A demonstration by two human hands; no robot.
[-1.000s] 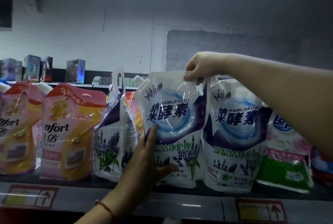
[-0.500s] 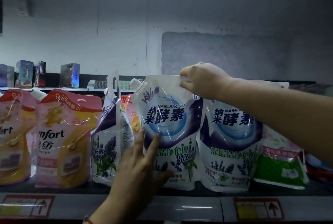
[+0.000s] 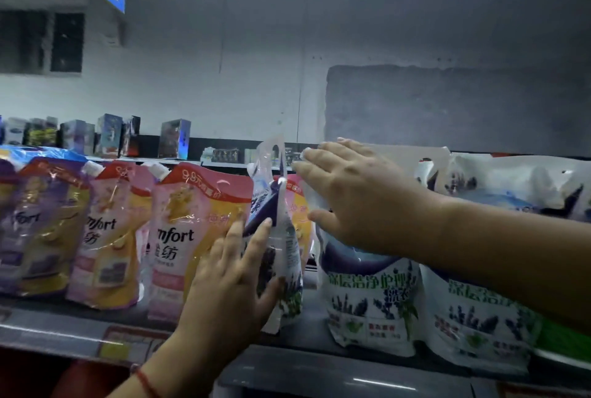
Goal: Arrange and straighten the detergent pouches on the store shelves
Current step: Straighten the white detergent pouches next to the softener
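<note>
My right forearm hides the top of the white-and-purple lavender detergent pouch under my right hand, and its neighbour beyond my wrist is cut by the arm too; the small print is too blurred to read. Between my hands a narrow, glossy white-and-purple pouch stands edge-on on the shelf, its handle hole upright. My left hand lies flat against it, fingers straight. My right hand is spread, palm pressing the pouch top. Left of my left hand stands a pink-and-yellow softener pouch.

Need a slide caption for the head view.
Left hand presses the sideways lavender pouch; right hand rests on its front-facing neighbour.
</note>
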